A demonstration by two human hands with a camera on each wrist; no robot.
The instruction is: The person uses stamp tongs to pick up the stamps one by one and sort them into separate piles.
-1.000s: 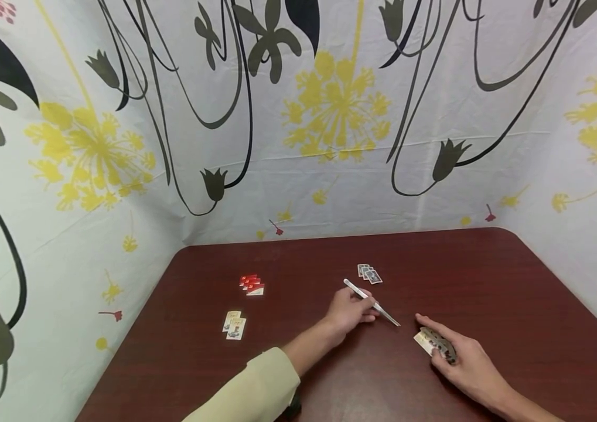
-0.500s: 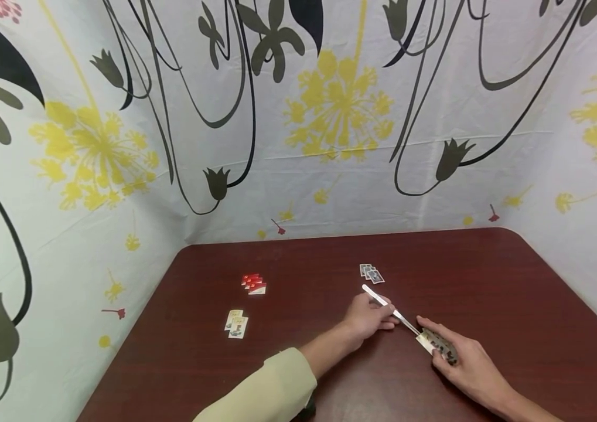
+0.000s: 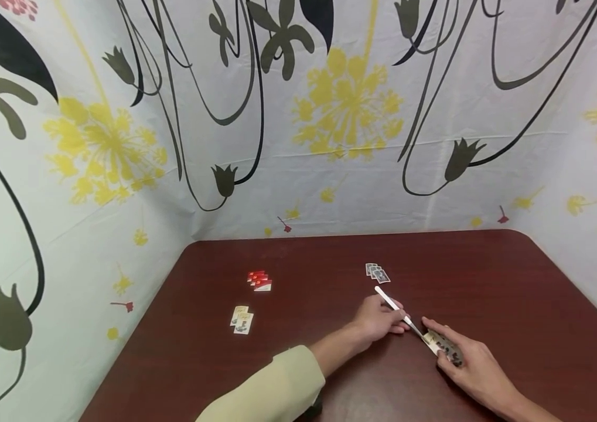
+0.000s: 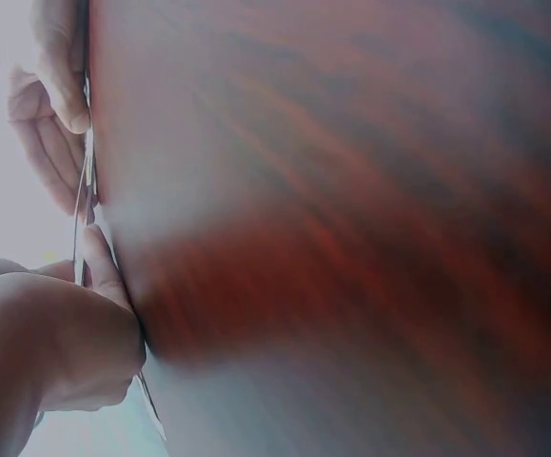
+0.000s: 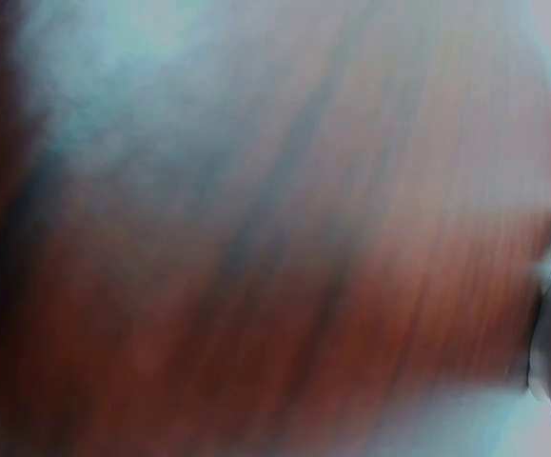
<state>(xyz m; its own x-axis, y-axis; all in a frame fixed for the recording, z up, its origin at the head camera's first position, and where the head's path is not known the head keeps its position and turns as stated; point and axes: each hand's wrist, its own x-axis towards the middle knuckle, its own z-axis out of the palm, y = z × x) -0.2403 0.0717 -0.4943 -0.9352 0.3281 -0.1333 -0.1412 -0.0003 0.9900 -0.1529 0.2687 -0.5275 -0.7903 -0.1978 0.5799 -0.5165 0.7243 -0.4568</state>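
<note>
one pair of slim, straight, mostly white tweezers (image 3: pixel 409 323)

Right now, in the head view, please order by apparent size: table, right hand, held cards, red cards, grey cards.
1. Table
2. Right hand
3. Held cards, partly covered
Red cards, grey cards: too alike to rank

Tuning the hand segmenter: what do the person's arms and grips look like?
Pale yellow-green sleeve on the left arm, ending mid-forearm; small dark item under its edge, unclear what. Left grip and right grip: ungloved hands. Right forearm bare where visible.
</note>
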